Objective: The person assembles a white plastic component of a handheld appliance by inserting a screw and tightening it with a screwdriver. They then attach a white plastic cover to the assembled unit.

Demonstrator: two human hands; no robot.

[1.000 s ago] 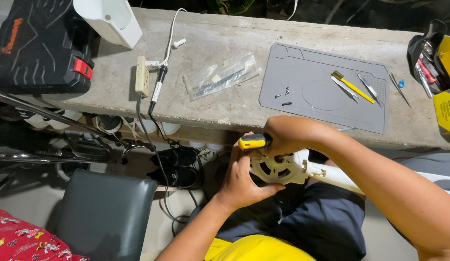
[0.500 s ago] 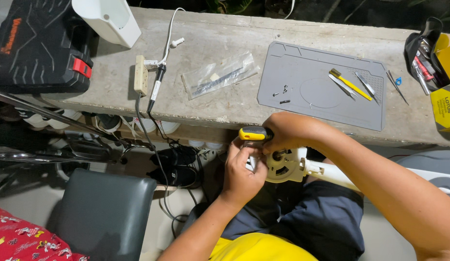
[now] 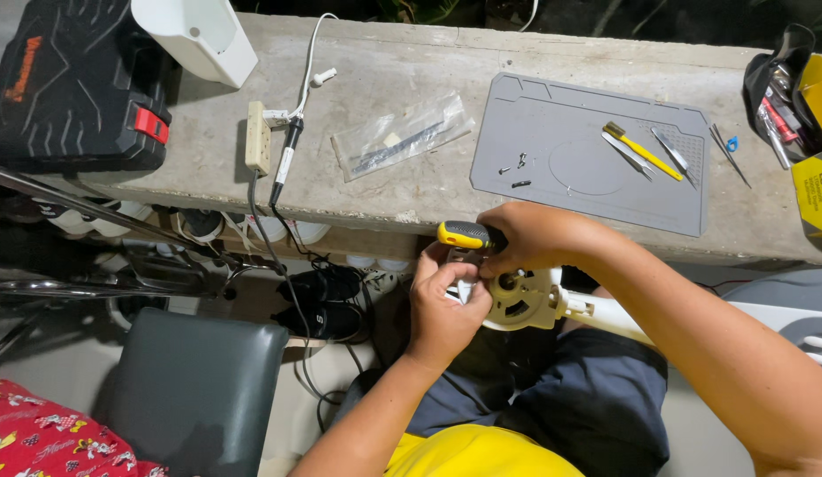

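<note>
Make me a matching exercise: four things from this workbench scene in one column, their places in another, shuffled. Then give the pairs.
1. yellow-and-black screwdriver handle
2. grey rubber work mat
3. black hard-shell tool case
4. round cream plastic housing

A. far left end of the concrete bench
B. over the person's lap, at the left hand
C. gripped in the right hand
D. flat on the bench, carrying small screws

Pairs: 1-C, 2-D, 3-A, 4-B

Rough concrete ledge (image 3: 411, 190), matt rubbery mat (image 3: 570, 190)
</note>
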